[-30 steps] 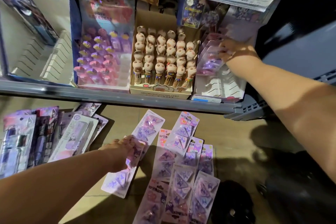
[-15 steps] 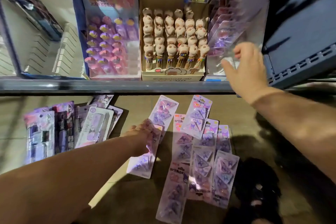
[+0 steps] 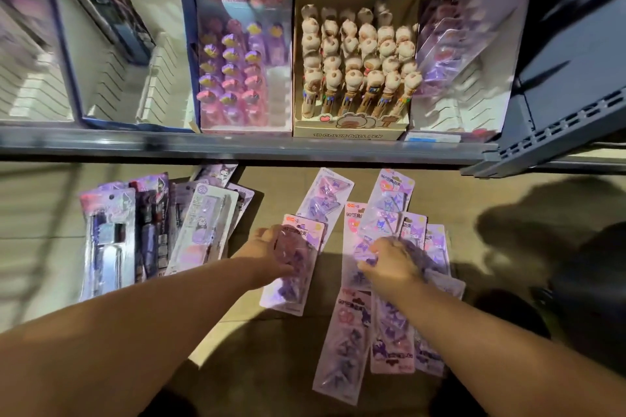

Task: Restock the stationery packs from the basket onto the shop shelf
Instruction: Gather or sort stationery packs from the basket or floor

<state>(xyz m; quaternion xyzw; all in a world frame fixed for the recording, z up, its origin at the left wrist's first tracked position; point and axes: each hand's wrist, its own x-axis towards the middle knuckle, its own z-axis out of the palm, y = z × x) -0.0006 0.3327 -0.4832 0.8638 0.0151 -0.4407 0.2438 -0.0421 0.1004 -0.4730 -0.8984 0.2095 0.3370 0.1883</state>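
Note:
Several purple stationery packs [image 3: 389,332] lie spread on the tan floor below the shop shelf [image 3: 237,146]. My left hand [image 3: 267,256] grips one purple pack [image 3: 288,288] by its upper half, and part of the hand shows through the clear blister. My right hand [image 3: 394,264] is down on the pile to the right, fingers curled over the top pack [image 3: 384,223]; blur hides the exact grip. More of the same packs stand in the white rack [image 3: 454,54] at the shelf's right end. No basket is in view.
On the shelf stand a box of bear-topped pens [image 3: 352,78], a case of pink and purple items [image 3: 237,78] and white slotted racks [image 3: 37,88] at left. A second heap of longer packs [image 3: 152,230] lies on the floor at left. A dark shelf upright [image 3: 559,118] is at right.
My right hand left the rack on the shelf and dropped to the pile of packs on the floor. My left hand stayed on its pack. The view tilted downward.

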